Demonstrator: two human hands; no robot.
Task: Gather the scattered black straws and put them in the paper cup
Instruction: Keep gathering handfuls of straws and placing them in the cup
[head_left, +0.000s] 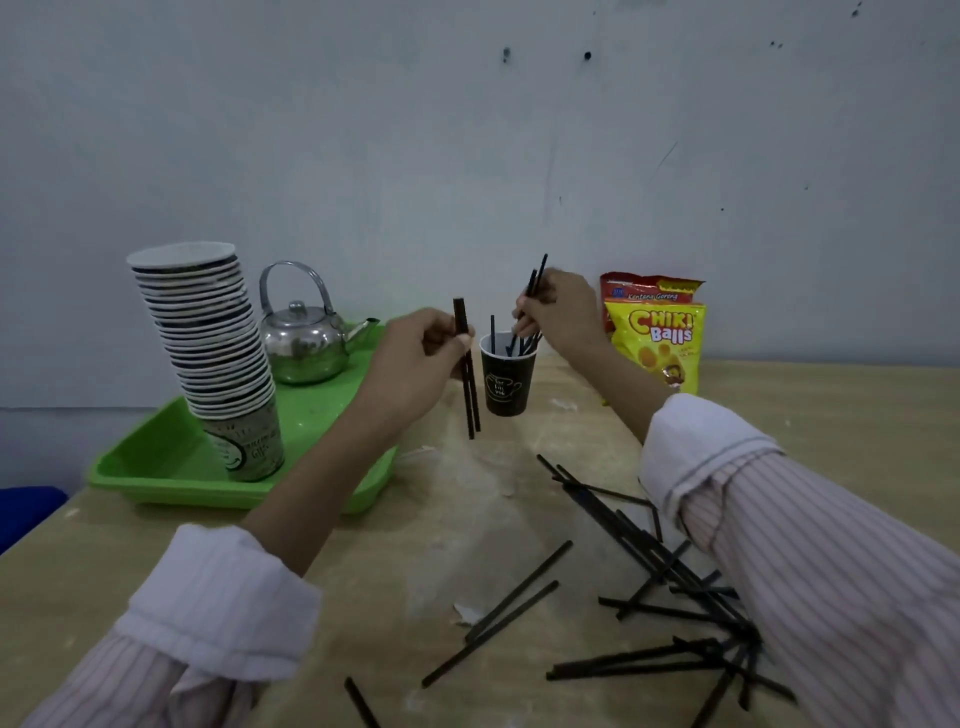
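Straws (649, 587) mostly lie scattered on the table (810, 415), while the right hand (561, 312) lowers a pinched few into the paper cup (506, 382) and the left hand (415, 358) grips two more, seemingly next.

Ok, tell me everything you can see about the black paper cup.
The paper cup is black outside and pale inside, with a light line drawing of a cup on its front. It stands upright on the wooden table, just right of the green tray. A few black straws lean inside it. The right hand grips more above its rim, their lower ends apparently dipping in. The left hand holds a pair of straws beside it, apart from it.
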